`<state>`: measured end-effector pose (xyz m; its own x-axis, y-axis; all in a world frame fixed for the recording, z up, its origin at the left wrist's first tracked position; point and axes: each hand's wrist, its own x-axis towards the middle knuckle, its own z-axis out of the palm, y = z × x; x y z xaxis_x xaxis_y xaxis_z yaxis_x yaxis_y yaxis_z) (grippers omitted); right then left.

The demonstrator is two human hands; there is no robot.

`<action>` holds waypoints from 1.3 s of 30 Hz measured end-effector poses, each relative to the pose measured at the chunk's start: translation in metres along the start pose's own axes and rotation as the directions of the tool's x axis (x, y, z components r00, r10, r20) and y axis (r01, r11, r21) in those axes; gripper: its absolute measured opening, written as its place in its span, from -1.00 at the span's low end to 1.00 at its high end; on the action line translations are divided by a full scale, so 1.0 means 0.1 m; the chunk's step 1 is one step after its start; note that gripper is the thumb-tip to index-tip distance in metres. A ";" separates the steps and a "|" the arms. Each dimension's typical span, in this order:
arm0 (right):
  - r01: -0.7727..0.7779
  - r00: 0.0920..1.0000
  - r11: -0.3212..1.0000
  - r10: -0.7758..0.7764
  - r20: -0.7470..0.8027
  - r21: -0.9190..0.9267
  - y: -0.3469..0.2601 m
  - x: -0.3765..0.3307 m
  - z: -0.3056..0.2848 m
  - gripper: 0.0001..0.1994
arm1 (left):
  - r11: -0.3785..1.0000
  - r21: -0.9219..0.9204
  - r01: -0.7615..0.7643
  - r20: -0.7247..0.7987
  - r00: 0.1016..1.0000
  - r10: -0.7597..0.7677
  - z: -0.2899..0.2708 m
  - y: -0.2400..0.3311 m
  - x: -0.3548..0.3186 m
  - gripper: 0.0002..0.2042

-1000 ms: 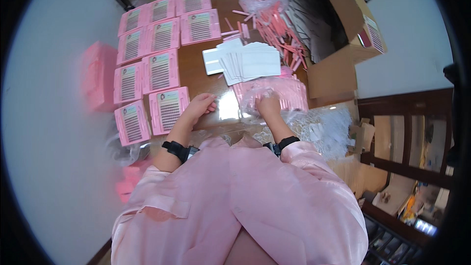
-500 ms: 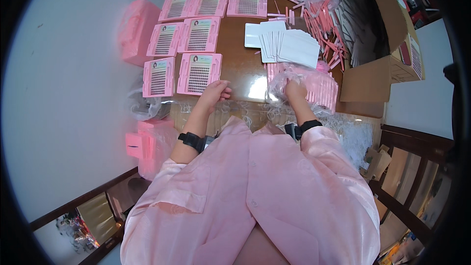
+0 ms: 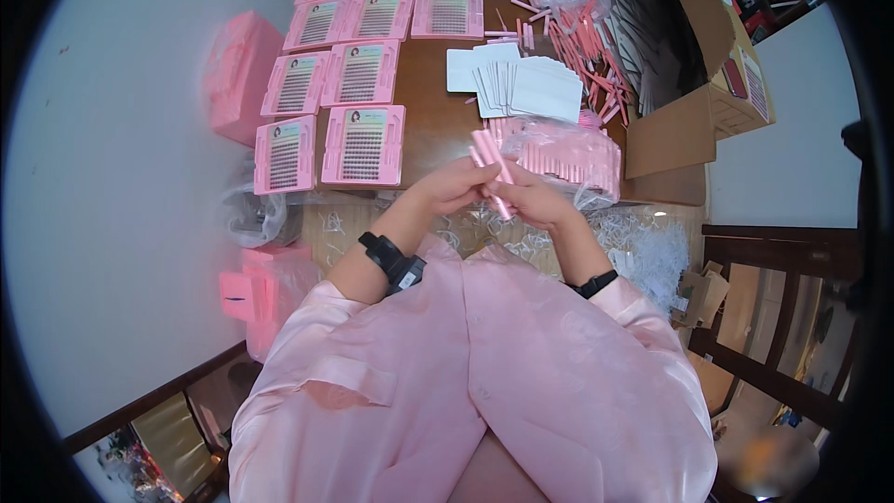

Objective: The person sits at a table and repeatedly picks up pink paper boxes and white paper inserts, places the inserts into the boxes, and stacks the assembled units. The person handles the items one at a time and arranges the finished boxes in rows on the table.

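My left hand [image 3: 453,188] and right hand [image 3: 533,200] meet just above the near edge of the brown desk [image 3: 438,135], both closed around a few slim pink tubes [image 3: 492,168] that stick up and down between my fingers. Just beyond my right hand lies a clear bag of the same pink tubes [image 3: 568,154]. Beside my left hand sits a pink lash tray [image 3: 363,144], one of several laid out in rows. Farther back a fan of white cards [image 3: 521,86] rests mid-desk, with loose pink tubes [image 3: 582,42] spilling toward an open cardboard box [image 3: 684,121].
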<state>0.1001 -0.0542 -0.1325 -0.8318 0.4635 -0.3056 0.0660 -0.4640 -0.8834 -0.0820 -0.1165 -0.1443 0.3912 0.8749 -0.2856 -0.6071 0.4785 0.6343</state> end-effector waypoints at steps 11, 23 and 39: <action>0.021 0.861 0.863 -0.272 -0.430 -0.504 0.25 0.75 1.62 -0.79 | 0.860 -0.315 -0.401 -0.196 0.914 0.355 -1.02 0.39 -1.20 -0.46; -0.110 0.805 0.596 -0.416 -0.423 -0.796 1.03 1.58 2.87 -0.63 | 0.995 0.022 -0.095 -0.462 0.882 0.094 -2.29 0.47 -2.38 -0.47; -0.345 0.822 0.233 -0.393 -0.412 -0.909 1.67 3.12 2.73 -0.54 | 0.996 -0.013 -0.084 -0.605 0.794 0.059 -2.85 0.38 -2.69 -0.44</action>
<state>-0.2993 -0.1932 -0.2785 -0.4825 0.8744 -0.0509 0.8033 0.4187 -0.4235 -0.4068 -0.3123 -0.2482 -0.1437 0.7679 -0.6242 -0.6466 0.4047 0.6467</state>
